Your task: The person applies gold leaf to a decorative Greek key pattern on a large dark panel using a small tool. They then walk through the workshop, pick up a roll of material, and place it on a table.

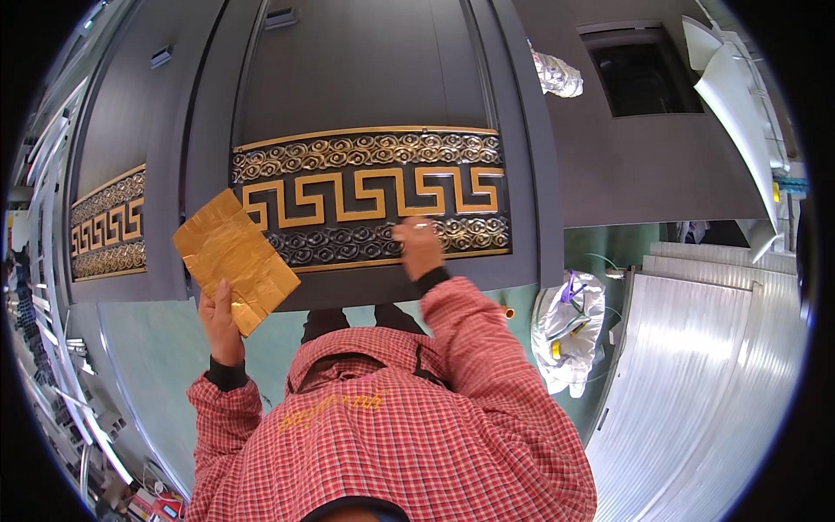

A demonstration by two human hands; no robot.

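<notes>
Nearest, the left hand (222, 322) is closed on the lower edge of a gold foil sheet (235, 258) — thin, crinkled, probably very light and easily torn, best held by its edges. Beyond, the right hand (417, 248) presses curled fingers, holding nothing I can make out, against the gold fret band (370, 193) on the dark door panel (365, 70).

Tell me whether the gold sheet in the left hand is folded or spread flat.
Mostly spread: the gold sheet shows one broad creased face, only its lower corner folded by the left hand.
</notes>
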